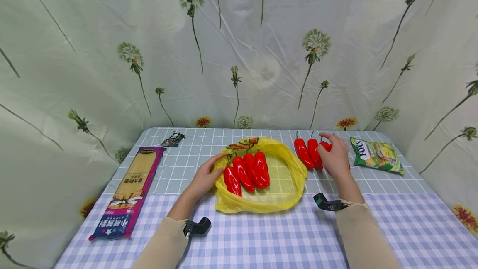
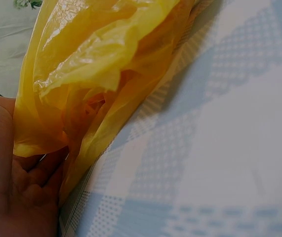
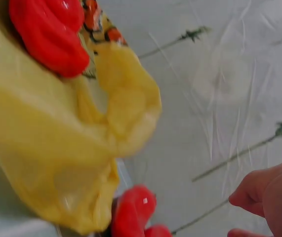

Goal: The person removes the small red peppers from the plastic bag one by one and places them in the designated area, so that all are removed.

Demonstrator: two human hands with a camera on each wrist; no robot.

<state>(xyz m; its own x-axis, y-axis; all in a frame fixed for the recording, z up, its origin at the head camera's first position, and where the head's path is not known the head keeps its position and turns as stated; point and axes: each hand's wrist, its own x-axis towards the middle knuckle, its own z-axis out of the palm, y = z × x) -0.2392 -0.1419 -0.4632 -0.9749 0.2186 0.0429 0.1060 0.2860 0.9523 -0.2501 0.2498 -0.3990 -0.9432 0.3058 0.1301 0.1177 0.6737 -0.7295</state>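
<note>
An open yellow plastic bag [image 1: 278,206] spreads over the middle of the table with several glossy red chili peppers [image 1: 242,173] lying inside, towards its left. At its left rim, my left hand [image 1: 204,177] holds the plastic between thumb and fingers; the left wrist view shows the fingers partly behind the folds of the bag [image 2: 81,113]. To the right of the bag, more red peppers [image 1: 304,152] lie in a row. My right hand [image 1: 334,157] is over this row, thumb and index finger spread beside a pepper [image 1: 326,146] that it partly hides.
A long pasta packet [image 1: 128,190] lies on the left, with a small black wrapper [image 1: 173,139] behind it. On the far right is a green FOX'S candy bag [image 1: 377,155]. A dandelion-print curtain [image 1: 257,53] hangs behind the table.
</note>
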